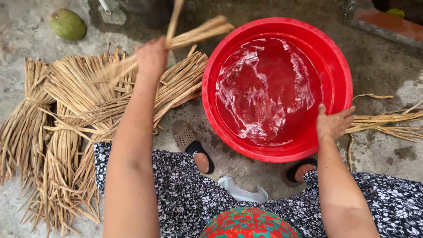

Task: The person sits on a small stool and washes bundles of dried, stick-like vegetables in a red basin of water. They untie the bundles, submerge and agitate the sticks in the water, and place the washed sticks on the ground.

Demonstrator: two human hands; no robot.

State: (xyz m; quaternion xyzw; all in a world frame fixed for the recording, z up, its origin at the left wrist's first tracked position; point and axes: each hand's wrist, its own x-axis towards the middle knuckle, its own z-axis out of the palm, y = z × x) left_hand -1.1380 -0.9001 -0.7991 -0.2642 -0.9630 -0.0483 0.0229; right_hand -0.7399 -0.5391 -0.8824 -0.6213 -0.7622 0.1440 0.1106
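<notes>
Water fills most of the red basin (339, 66), rippling and glinting, and the basin stands on the wet concrete ground (383, 53) right in front of the seated person's knees. Taking the basin as the landmark: the right hand (333, 122) rests on its near right rim, thumb over the inner edge and fingers spread flat along the outside, loose rather than clenched, holding nothing else. The left hand (152, 56) is raised to the left of the basin, fist clenched around a few dry reed strips (200, 33); those strips fan out from the fist toward the basin's upper left rim, blurred, their tips just above or beside the rim, and one runs up out of view. Below that hand, left of the basin, lie tied bundles of dry reeds (66, 128), piled side by side on the ground, their nearest ends touching or almost touching the basin's left wall. To the right of the basin, close beside the right hand, a smaller loose bunch of strips (387, 123) lies flat. A green coconut (67, 24) sits far to the upper left of the basin, beyond the bundles. Between basin and lap, a foot in a brown slipper (187, 136) points toward the basin's near left edge.
</notes>
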